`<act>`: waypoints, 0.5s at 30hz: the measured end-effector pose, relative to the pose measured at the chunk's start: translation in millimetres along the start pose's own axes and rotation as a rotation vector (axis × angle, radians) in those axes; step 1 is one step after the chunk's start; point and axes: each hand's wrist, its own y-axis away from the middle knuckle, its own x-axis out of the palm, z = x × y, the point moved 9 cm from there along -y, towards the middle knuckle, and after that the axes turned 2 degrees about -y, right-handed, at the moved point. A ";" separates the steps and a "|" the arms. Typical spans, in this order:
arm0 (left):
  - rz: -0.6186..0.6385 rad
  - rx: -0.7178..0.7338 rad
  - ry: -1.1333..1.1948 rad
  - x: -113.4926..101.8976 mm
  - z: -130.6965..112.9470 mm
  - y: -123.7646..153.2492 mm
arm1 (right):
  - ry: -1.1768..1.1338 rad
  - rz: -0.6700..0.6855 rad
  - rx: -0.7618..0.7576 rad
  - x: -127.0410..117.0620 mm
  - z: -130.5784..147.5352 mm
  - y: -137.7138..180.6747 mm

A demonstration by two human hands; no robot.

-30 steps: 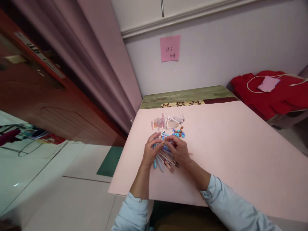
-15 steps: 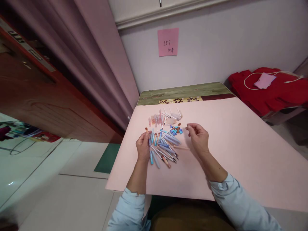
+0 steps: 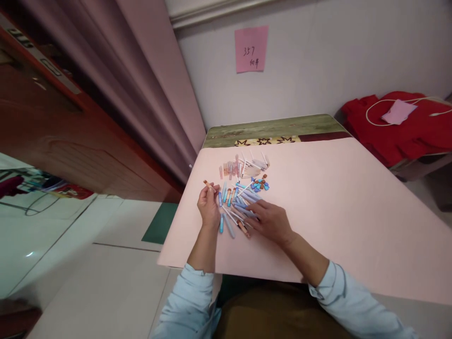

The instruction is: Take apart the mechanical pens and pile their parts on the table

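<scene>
My left hand (image 3: 209, 207) pinches a slim orange pen piece with a brown end (image 3: 206, 182) at the left of the pile. My right hand (image 3: 270, 220) reaches over the right side of the same pile, fingers stretched and apart among the blue pen barrels (image 3: 228, 226); whether it touches one is unclear. White sticks with dark tips, like pen refills (image 3: 231, 214), lie crossed between the barrels. Short blue and orange tubes (image 3: 229, 194) sit in a row near my left fingers. Beyond my right hand is a small heap of blue and brown pieces (image 3: 260, 184).
Farther back lie pinkish tubes (image 3: 229, 169) and more white sticks (image 3: 263, 157). A pale pink sheet (image 3: 335, 212) covers the table. Red cloth (image 3: 423, 134) with a white cable is at the right. A wooden door (image 3: 88, 141) and curtain stand left.
My right hand has moved left and down from beside the pile to over the barrels. The left hand keeps its pen piece, now tilted more to the left. The view has shifted slightly.
</scene>
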 end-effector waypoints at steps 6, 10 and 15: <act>0.007 -0.038 0.002 0.9 4.5 0.9 | 0.148 0.025 -0.047 17.6 15.0 -3.8; 0.015 -0.035 -0.013 0.6 3.9 2.6 | 0.233 -0.027 0.006 8.3 5.4 0.2; 0.041 -0.001 -0.034 1.7 1.3 3.6 | 0.287 -0.110 0.088 -9.1 -15.1 6.7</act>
